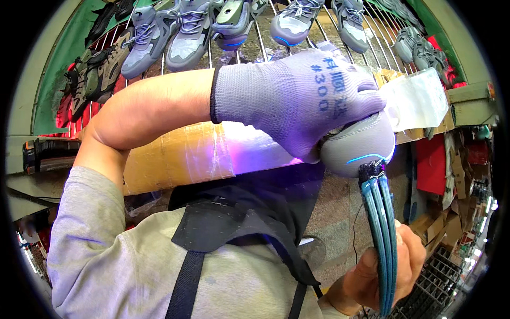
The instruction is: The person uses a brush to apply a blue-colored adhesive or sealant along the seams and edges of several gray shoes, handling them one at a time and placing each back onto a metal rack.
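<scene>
My left hand (313, 98), in a grey-lilac knit glove, reaches across the upper middle, its fingers closed over a grey shoe (364, 141). The shoe's rounded end sticks out below the glove; the rest of it is hidden under the hand. A thin bright blue line glows along its lower edge. From below, my bare right hand (406, 260) is closed around a brush (380, 223) with a ribbed blue-green handle. The brush's dark, wet-looking bristles point up and touch the shoe at the blue line.
Grey shoes (188, 37) stand along a metal-bar rack (262, 40) beyond my arm, with green-tan ones (98, 69) at left. A translucent white container (419, 101) lies right of the glove. Taped cardboard (175, 157) covers the near edge, lit purple. Cartons (441, 228) sit at lower right.
</scene>
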Motion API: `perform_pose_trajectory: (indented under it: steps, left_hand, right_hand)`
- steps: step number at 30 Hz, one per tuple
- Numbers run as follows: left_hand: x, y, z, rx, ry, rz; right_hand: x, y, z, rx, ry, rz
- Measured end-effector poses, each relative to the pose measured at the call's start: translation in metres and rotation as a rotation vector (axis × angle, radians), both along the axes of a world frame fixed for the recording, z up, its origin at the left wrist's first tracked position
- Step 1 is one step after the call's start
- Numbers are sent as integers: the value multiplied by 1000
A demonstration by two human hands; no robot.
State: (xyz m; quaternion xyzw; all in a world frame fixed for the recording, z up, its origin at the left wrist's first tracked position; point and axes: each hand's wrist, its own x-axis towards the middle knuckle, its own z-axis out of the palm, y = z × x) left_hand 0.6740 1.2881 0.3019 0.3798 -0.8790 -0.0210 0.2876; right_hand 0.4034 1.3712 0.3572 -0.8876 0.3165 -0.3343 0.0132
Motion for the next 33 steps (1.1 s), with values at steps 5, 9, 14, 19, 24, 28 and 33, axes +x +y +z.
perform_pose_trajectory:
  steps: [5,9,14,19,24,28,33]
  left_hand:
    - [-11,-6,16,29,-96,-8]
    - [-15,-14,27,96,-148,-11]
    - [-15,-27,39,204,-164,-33]
    - [-15,-77,40,196,41,-162]
    - [56,-102,-60,214,373,39]
    - [72,-78,-86,255,943,110]
    - [106,-52,-39,623,1218,-273]
  right_hand:
    - [1,-23,33,-145,113,250]
    - [-2,-34,66,-202,429,382]
    - [9,-46,91,-252,663,448]
    - [-24,-61,78,-117,409,134]
    - [-74,-124,-33,507,-572,-274]
    - [-61,-170,-72,522,-632,-326]
    - [-61,-208,-87,447,-329,-498]
